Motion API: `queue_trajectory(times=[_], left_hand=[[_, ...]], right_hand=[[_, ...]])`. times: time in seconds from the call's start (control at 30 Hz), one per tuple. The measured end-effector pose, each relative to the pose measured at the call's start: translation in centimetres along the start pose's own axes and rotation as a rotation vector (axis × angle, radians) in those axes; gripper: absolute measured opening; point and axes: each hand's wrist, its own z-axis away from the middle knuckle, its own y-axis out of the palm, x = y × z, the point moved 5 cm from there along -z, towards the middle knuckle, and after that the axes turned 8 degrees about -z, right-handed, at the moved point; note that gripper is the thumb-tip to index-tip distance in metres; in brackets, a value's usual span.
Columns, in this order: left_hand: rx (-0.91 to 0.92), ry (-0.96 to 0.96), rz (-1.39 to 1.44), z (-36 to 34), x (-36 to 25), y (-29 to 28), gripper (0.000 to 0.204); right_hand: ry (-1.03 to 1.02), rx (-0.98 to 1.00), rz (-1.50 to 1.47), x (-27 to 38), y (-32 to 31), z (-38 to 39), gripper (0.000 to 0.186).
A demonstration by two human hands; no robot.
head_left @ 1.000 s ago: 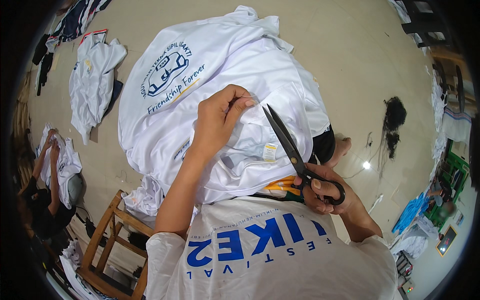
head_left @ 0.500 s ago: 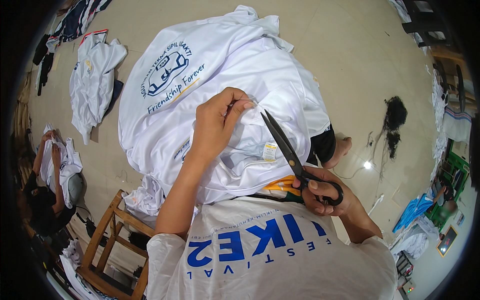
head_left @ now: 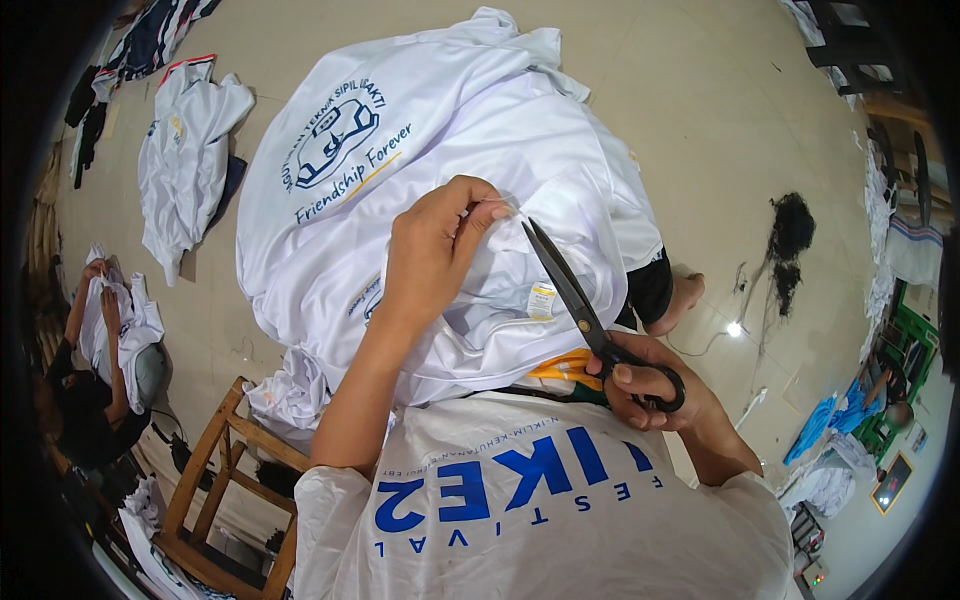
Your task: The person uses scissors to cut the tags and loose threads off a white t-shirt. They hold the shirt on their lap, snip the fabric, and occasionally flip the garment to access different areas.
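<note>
Across my lap and out over the floor is spread a large white shirt [head_left: 510, 120] with dark blue printing at its left part. My left hand [head_left: 440, 235] is closed in a pinch at the shirt's middle; a thin pale strand shows at its fingertips, perhaps thread or the edge of the cloth. In my right hand [head_left: 650, 385] are black scissors [head_left: 570, 285], gripped by the handle loops. The blades look closed or nearly so, their tips just right of my left fingertips. A small white and yellow label [head_left: 541, 300] shows inside the shirt below the blades.
A wooden stool [head_left: 205, 490] stands at lower left, with a co-worker [head_left: 85, 370] handling white cloth beyond it. Another white shirt [head_left: 185, 160] lies on the tiled floor at upper left. To the right is a clump of black thread [head_left: 790, 235], with blue cloth [head_left: 840, 415] farther off.
Both hands and the scissors have hardly moved. The shirt has shifted very slightly, and the blue cloth at far right has changed shape.
</note>
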Motion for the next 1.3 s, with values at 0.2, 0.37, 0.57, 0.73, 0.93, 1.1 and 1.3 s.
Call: queue_trajectory(times=[0.2, 0.37, 0.57, 0.73, 0.93, 1.1, 1.3], left_hand=[[-0.008, 0.009, -0.02, 0.0, -0.2, 0.0, 0.015], [-0.031, 0.047, -0.041, 0.2, -0.3, -0.1, 0.013], [-0.034, 0.1, -0.093, 0.3, -0.5, -0.2, 0.01], [-0.048, 0.115, -0.089, 0.3, -0.8, -0.3, 0.011], [-0.05, 0.129, -0.068, 0.3, -1.1, -0.4, 0.01], [-0.049, 0.095, -0.014, 0.5, -1.0, -0.4, 0.011], [0.045, -0.104, 0.122, 0.6, -0.2, -0.4, 0.013]], right_hand=[[0.019, -0.015, 0.018, -0.1, 0.0, -0.2, 0.043], [0.017, -0.02, 0.015, 0.0, 0.1, -0.2, 0.042], [0.002, -0.005, -0.001, -0.1, 0.0, -0.2, 0.039], [-0.004, 0.0, 0.013, 0.0, -0.1, -0.3, 0.039], [0.005, -0.023, 0.049, -0.1, -0.2, -0.3, 0.039], [0.028, -0.052, 0.116, 0.0, 0.0, -0.2, 0.041], [-0.155, 0.051, 0.065, 1.6, 0.0, 1.1, 0.056]])
